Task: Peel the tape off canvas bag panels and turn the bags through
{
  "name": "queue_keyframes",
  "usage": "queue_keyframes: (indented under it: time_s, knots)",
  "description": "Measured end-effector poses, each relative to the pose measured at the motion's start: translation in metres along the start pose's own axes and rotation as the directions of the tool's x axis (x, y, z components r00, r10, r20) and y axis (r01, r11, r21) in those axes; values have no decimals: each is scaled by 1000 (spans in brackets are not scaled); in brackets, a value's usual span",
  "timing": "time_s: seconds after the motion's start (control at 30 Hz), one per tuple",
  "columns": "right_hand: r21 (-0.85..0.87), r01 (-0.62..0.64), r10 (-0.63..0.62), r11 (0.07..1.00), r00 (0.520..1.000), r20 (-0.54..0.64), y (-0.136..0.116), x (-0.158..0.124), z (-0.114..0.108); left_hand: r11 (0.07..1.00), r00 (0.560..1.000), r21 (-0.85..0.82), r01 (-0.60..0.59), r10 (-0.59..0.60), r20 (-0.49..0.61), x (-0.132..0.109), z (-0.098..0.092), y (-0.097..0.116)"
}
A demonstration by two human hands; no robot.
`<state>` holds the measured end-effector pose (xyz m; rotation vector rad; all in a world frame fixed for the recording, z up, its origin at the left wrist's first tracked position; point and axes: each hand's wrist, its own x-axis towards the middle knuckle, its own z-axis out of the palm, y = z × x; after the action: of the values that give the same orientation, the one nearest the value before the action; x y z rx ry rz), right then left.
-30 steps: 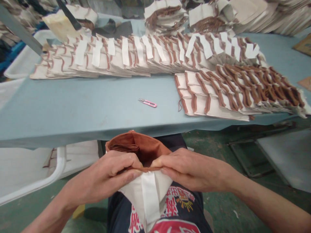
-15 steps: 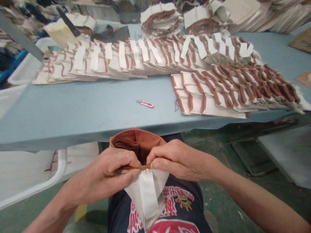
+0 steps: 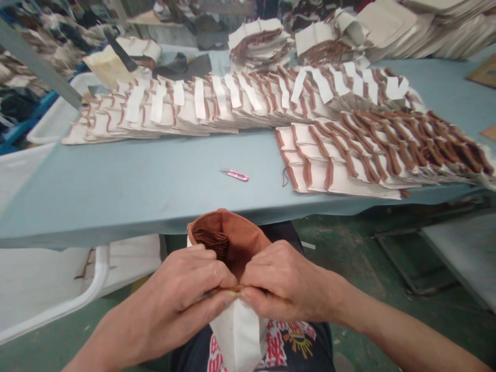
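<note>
A cream cloth bag (image 3: 217, 330) with a brown lining (image 3: 248, 232) lies over my lap, its mouth gaping toward the table. My left hand (image 3: 186, 289) pinches the near brown edge between thumb and fingers. Close beside it, my right hand (image 3: 287, 281) grips the same edge, the two thumbs almost touching. From under the thumbs a white strip (image 3: 246, 330) hangs down the bag's outside. Folded dark brown cloth (image 3: 213, 242) shows inside the opening, on the left. The fingertips and the seam between them are partly hidden.
Pink-handled thread snips (image 3: 235, 175) lie on the blue-covered table (image 3: 163, 181). Behind them stretches a long row of cream pieces (image 3: 186, 113) with white strips. More brown-edged pieces (image 3: 349, 160) overlap at the right. A white-framed cart (image 3: 101, 268) stands below left.
Both hands have drawn closer together along the bag's edge, and the fingers now curl over it more. The view has shifted slightly, so the table sits lower.
</note>
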<state>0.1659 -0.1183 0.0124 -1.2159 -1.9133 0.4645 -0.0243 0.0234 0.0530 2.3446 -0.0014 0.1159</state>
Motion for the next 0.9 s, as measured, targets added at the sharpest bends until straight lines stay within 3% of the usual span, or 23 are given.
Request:
queue_keyframes:
  time_s: [0.13,0.33,0.47,0.6,0.7,0.9]
  knots:
    - [-12,-25,25,1000,1000,-5,-1,4,0,999,999,-44,32,-32,-11,1,-2,-5]
    - [-255,79,-108,964,989,-104,-8,9,4,985,996,-152,79,-83,-16,-2,2,-9]
    - [-276,71,-95,958,993,-75,-12,8,0,976,989,-173,129,-139,-46,-3,0,-26]
    - [-198,16,-28,980,998,-56,-2,2,-14,946,967,-209,246,-256,-21,-1,-13,-54]
    - [-122,-68,58,990,995,-87,11,-2,-28,945,960,-171,277,-279,13,2,-27,-61]
    - [-53,-305,300,951,949,-93,28,-3,-46,970,972,-117,214,-200,120,16,-49,-31]
